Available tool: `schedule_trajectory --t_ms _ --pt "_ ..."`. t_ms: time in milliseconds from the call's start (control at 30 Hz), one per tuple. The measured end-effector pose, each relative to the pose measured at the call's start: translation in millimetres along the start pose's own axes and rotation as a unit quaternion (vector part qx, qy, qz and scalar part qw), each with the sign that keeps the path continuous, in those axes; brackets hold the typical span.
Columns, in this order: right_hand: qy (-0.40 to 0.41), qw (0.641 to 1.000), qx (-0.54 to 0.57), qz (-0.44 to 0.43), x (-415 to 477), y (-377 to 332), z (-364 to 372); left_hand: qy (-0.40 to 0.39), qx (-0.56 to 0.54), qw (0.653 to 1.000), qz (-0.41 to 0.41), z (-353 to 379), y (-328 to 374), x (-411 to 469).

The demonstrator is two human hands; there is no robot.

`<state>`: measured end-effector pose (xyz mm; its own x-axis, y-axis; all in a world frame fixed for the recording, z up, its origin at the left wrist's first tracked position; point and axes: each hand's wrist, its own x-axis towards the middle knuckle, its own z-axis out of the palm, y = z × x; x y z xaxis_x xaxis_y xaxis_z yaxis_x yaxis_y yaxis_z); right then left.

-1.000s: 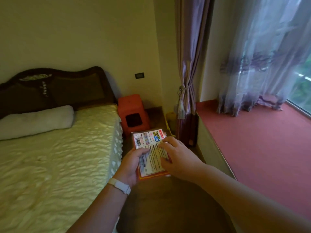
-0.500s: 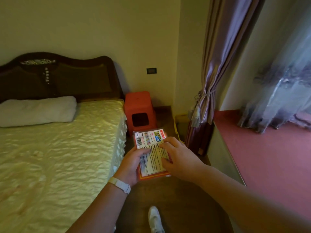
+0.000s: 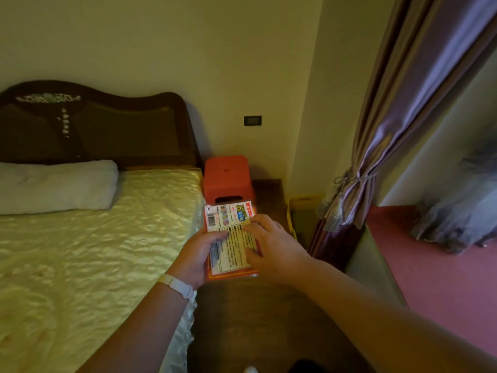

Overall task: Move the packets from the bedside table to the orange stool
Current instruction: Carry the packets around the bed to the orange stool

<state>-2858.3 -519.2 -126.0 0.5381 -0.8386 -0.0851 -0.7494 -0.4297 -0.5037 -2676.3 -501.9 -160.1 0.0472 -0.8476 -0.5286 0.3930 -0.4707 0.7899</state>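
I hold a small stack of flat packets [image 3: 231, 227], white printed backs with orange edges, in front of me above the wooden floor. My left hand [image 3: 197, 255] grips the stack's left side, thumb on top. My right hand [image 3: 271, 243] holds the right side, fingers spread over the print. The orange stool [image 3: 226, 175] stands just beyond the packets, against the wall beside the bed's head; its top is bare. The bedside table is out of sight.
A bed [image 3: 94, 238] with a shiny cream cover and white pillow [image 3: 56, 187] fills the left. A yellow bin [image 3: 301, 214] sits right of the stool by a tied purple curtain [image 3: 376, 157]. A red carpeted window ledge [image 3: 443, 278] runs along the right.
I have walked closer to the stool along the bed, and the stool now looms larger right behind the packets. Both hands keep the same hold on the stack.
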Motion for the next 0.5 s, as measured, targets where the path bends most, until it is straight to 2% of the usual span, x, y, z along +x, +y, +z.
schedule_trajectory --t_ms 233,500 --pt "-0.012 0.999 0.016 -0.035 75.1 23.6 -11.7 0.016 -0.024 1.0 0.013 -2.1 34.2 56.5" --pt "-0.023 0.997 0.043 -0.066 190.1 96.2 -31.0 0.056 -0.015 0.998 0.009 27.9 81.8 168.2"
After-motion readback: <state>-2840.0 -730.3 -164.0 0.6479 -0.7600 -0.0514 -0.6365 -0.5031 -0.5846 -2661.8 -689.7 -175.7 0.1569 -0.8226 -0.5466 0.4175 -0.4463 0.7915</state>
